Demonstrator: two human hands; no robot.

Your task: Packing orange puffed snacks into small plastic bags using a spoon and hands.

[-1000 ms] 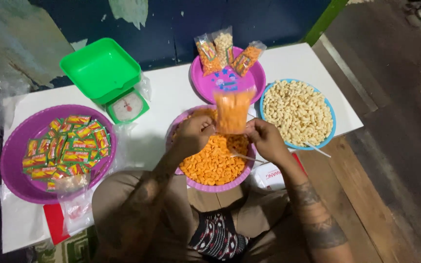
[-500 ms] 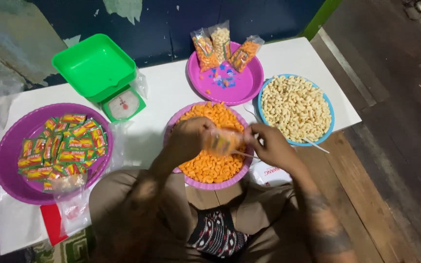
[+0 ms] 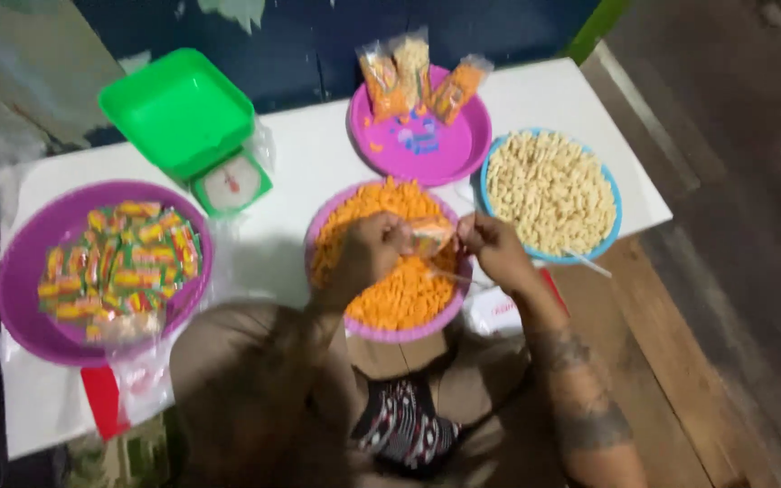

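Observation:
My left hand (image 3: 368, 256) and my right hand (image 3: 494, 248) both grip a small clear bag of orange snacks (image 3: 430, 237), held low over the purple bowl (image 3: 381, 331) full of loose orange snacks. The bag lies sideways between my fingers. A thin white spoon (image 3: 456, 276) rests in the orange snacks under my right hand.
A blue bowl of pale puffed snacks (image 3: 550, 191) stands to the right. A purple plate (image 3: 422, 145) at the back holds three filled bags. A green scale (image 3: 193, 126) stands at back left, a large purple tray of sachets (image 3: 101, 267) at left. Table edge ends right.
The bag was held up in front of me a second ago; both hands have brought it down onto the orange snack bowl and turned it sideways. The view is now blurred.

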